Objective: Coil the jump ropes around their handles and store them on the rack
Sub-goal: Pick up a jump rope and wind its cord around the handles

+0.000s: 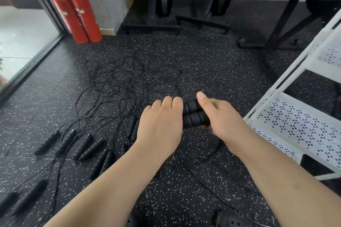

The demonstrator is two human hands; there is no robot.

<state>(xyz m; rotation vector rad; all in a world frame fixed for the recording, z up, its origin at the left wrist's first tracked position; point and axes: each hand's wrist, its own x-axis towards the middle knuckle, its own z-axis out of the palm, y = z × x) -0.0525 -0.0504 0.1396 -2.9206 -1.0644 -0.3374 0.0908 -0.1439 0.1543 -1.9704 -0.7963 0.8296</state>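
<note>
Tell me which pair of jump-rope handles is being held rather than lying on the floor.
The pair gripped side by side between the left hand and right hand; the other handles lie loose on the floor at left.

Daylight from left window (22,29), wide-angle bending, blurred corners

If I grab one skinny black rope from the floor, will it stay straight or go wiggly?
Probably wiggly: the ropes lie in loose curly loops. Others would likely drag along, since the loops cross in a tangle. It looks light, being so thin.
</note>
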